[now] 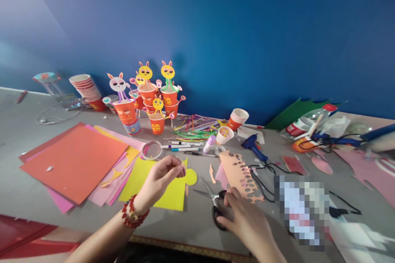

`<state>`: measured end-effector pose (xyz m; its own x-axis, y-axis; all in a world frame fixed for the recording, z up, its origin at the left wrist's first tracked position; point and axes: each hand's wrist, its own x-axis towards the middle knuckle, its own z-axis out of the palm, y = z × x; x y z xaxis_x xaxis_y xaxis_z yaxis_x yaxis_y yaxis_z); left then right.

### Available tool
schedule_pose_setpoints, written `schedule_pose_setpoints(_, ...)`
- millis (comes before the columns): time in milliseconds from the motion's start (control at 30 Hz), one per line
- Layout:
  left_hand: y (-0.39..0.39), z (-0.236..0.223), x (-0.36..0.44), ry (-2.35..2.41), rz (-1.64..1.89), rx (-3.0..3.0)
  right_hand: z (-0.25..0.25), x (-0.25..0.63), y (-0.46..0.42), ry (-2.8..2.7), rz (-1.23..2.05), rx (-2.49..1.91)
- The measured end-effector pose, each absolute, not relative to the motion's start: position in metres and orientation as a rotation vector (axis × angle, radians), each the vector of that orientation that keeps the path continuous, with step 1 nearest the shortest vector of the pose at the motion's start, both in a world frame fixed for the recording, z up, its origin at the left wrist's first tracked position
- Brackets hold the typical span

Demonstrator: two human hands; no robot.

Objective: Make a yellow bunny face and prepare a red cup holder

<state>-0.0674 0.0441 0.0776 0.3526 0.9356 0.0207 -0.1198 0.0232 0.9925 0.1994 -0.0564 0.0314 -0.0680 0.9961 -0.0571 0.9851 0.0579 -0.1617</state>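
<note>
The left hand (162, 178) is raised over a yellow sheet (171, 201), its thumb and forefinger drawn together at the tips and the other fingers curled in behind them; a tiny pinkish spot shows at the fingertips, but it is too small to tell whether it is a piece being pinched. A yellow circle (191, 177) lies just to the right of those fingertips, at the edge of the sheet, and a small peach oval (187, 190) lies just below them. A red bead bracelet (132, 215) circles the wrist. The right hand (243, 213) is low over the table, fingers half curled and the thumb set apart from them, touching the black handles of the scissors (213, 198); whether it grips them or only rests there cannot be told. The scissors lie to the left of this hand, between both hands, their blades parted and pointing toward the left hand. Just beyond the right hand lies a peach sheet (230, 162) riddled with holes, with a thin peach strip (212, 174) to its left, and farther beyond is a blue glue gun (254, 148). Beyond the left hand lie several pens (185, 149) and a tape roll (143, 153).
</note>
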Motion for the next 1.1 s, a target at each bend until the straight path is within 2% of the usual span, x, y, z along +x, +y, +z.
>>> schedule_pose_setpoints(233,0.043,0.070,-0.062,0.908,0.745,1.697,0.064,0.182,-0.037,-1.893,0.678,-1.787)
schedule_pose_setpoints(333,0.041,0.072,-0.055,0.926,0.624,1.860,0.068,0.161,-0.022,-1.714,0.981,-1.544)
schedule_pose_setpoints(433,0.038,0.072,-0.050,0.936,0.599,1.912,0.064,0.149,-0.012,-1.621,1.141,-1.402)
schedule_pose_setpoints(667,0.041,0.069,-0.051,0.880,0.591,1.946,0.059,0.145,-0.007,-1.475,1.337,-1.288)
schedule_pose_setpoints(833,0.056,0.054,-0.051,0.982,0.555,2.263,0.052,0.155,-0.003,-1.271,1.262,-1.290)
schedule_pose_setpoints(1100,0.058,0.037,-0.035,1.014,0.115,2.713,0.032,0.175,-0.007,-1.117,1.201,-1.308)
